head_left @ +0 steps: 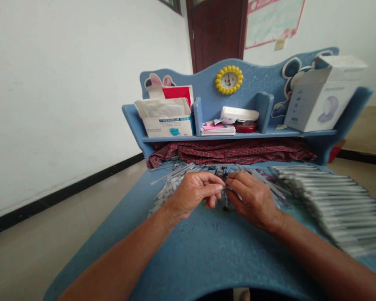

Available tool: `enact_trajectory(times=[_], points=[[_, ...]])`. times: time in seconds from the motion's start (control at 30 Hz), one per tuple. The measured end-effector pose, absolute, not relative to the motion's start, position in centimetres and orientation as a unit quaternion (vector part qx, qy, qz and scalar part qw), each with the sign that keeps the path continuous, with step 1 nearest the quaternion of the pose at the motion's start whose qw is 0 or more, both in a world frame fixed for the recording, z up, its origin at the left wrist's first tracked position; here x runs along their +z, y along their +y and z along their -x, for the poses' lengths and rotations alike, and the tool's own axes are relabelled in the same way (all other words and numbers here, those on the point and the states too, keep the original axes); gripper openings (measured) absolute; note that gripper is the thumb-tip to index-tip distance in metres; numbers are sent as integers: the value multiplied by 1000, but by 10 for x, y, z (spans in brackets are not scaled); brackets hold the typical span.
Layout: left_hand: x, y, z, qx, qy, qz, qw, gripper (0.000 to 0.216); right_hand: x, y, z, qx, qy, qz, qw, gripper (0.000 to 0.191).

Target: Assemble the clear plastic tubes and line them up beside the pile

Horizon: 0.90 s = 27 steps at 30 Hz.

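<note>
My left hand [200, 190] is closed, thumb and index finger pinching a slim pale tube [226, 187] over the middle of the blue desk [194, 251]. The tube's far end runs into the curled fingers of my right hand [250, 194], which cover most of it. Left of my left hand lies a heap of short translucent pieces [166, 192], like pen parts. Small black pieces [224, 170] are scattered behind my fingers. Beside my right hand lie loose clear tubes [271, 184]. Farther right is a large stack of pens [341, 205], laid side by side and blurred.
A blue shelf [247, 134] spans the desk's back. On it are a mask box [169, 125], papers [217, 130], a red round tin [246, 127] and a tall white box [324, 100]. Red checked cloth [232, 151] is bunched beneath. A yellow-rimmed clock [228, 79] is on the backboard.
</note>
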<state>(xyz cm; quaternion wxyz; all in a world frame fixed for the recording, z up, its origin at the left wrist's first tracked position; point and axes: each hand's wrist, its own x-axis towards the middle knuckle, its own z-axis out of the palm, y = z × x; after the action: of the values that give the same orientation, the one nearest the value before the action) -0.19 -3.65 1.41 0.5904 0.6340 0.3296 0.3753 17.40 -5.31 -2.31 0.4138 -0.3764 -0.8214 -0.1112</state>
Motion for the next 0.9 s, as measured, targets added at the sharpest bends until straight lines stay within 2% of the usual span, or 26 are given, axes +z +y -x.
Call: enact_trajectory(times=[0.43,0.57,0.67,0.83,0.9], points=[[15,-36,2,364,339,-650,575,17,-27,-54,-171,-68,-834,355,417,14],[17,-33,5,359,357,-675,537,23,-26,-53,-173,-77,-830,358,421,16],[17,-26,10,345,411,-732,420,27,-28,-50,-175,-89,-825,368,420,16],[9,-13,20,242,477,-844,31,21,-30,-47,-176,-101,-826,384,401,17],[5,-11,24,180,492,-849,-66,22,-31,-48,-175,-105,-828,389,390,17]])
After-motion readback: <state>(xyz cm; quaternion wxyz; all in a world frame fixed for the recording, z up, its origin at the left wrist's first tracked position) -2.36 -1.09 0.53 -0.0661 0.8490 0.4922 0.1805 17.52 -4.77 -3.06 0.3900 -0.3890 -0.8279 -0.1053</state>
